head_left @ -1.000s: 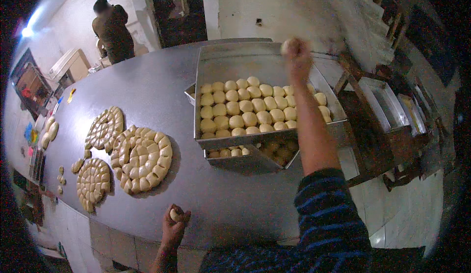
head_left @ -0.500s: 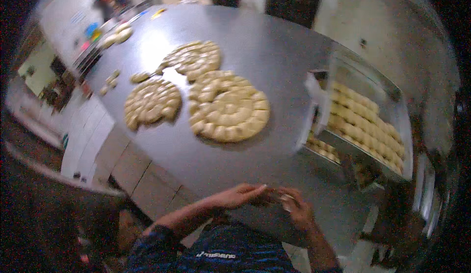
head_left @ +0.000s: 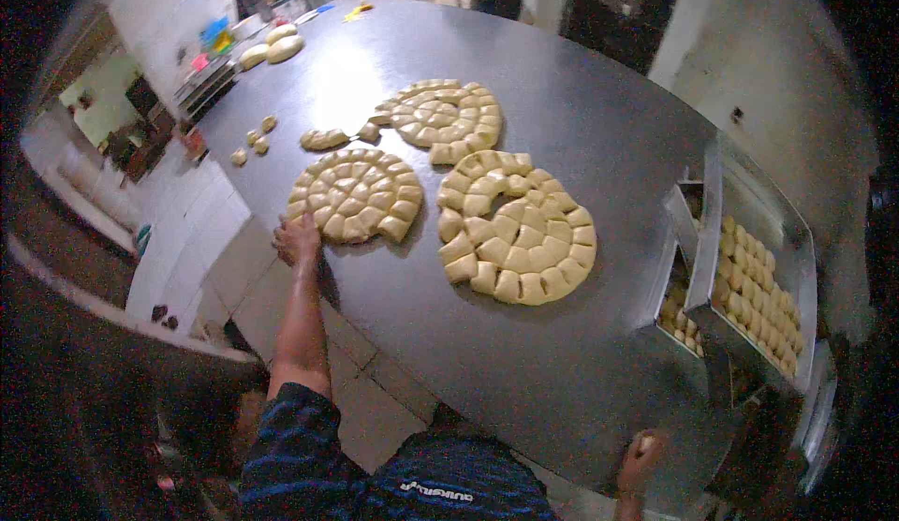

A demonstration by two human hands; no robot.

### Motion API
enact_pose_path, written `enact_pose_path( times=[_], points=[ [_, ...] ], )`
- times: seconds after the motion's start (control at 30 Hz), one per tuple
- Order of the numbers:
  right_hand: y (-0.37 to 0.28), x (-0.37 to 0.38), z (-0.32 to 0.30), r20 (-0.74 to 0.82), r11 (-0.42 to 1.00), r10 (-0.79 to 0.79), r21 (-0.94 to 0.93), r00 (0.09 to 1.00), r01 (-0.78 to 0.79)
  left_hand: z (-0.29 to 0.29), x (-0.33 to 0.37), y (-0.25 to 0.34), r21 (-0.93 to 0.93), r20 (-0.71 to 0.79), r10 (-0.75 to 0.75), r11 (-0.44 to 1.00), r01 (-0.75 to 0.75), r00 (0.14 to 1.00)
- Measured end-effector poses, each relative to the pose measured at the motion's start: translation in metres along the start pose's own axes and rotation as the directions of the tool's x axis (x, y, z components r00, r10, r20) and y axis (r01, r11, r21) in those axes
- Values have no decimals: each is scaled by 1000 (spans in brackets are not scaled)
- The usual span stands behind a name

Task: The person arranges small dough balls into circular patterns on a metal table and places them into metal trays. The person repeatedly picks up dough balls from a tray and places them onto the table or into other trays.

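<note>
Work with cut dough, seen from above. Nearest, at lower right, the right hand (head_left: 644, 460) is curled closed around what appears to be a small pale piece of dough (head_left: 647, 444). The left hand (head_left: 298, 238) reaches forward, fingers against the lower-left rim of the left round spiral slab of scored, pale yellow dough (head_left: 356, 193); whether they grip a piece cannot be told. Half a second earlier both hands are together before the body; now they stand well apart, which suggests a new piece is being collected while another is held. The near edge of the grey metal surface (head_left: 524, 371) runs diagonally close to the left hand, leaving little margin there. Bare room lies between the right hand and the slabs.

Beyond, the right scored spiral slab (head_left: 552, 240) rests beside the left one, a narrow gap between. At right, a deep silver metal tray (head_left: 704, 264) with rows of smooth, round dough balls (head_left: 760, 292) sits askew above a lower metal tray (head_left: 662, 287); an open strip of surface separates both from the slabs.

Farther off lie the third scored slab (head_left: 445, 118), four loose dough bits (head_left: 254, 136) near the left edge, and smooth, uncut dough lumps (head_left: 284, 48).
</note>
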State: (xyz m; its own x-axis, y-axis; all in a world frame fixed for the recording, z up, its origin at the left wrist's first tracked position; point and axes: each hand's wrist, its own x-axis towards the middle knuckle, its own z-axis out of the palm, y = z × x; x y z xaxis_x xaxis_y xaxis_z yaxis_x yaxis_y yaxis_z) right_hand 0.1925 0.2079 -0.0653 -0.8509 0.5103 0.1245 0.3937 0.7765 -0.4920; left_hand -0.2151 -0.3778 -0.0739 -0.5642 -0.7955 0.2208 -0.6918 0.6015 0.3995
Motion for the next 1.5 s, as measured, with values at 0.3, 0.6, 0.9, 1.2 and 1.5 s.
enact_pose_path(
  times=[0.3,0.6,0.9,1.2,1.5],
  points=[
    [-22,35,11,-336,930,-354,-222,873,292,58,33,-44,-295,216,488,859,-420,846],
    [-9,30,-27,-327,985,-108,-162,939,57,-69,-186,19,-737,636,719,459,497,279],
    [-35,158,-233,-365,415,55,855,929,311,-126,-319,69,-612,627,771,399,683,112],
    [67,382,-187,-271,994,109,29,956,-105,-182,-390,99,-735,571,803,405,544,172],
    [-109,106,-100,61,702,-595,526,802,480,-184,-439,111,-767,454,889,426,479,-63]
  ],
)
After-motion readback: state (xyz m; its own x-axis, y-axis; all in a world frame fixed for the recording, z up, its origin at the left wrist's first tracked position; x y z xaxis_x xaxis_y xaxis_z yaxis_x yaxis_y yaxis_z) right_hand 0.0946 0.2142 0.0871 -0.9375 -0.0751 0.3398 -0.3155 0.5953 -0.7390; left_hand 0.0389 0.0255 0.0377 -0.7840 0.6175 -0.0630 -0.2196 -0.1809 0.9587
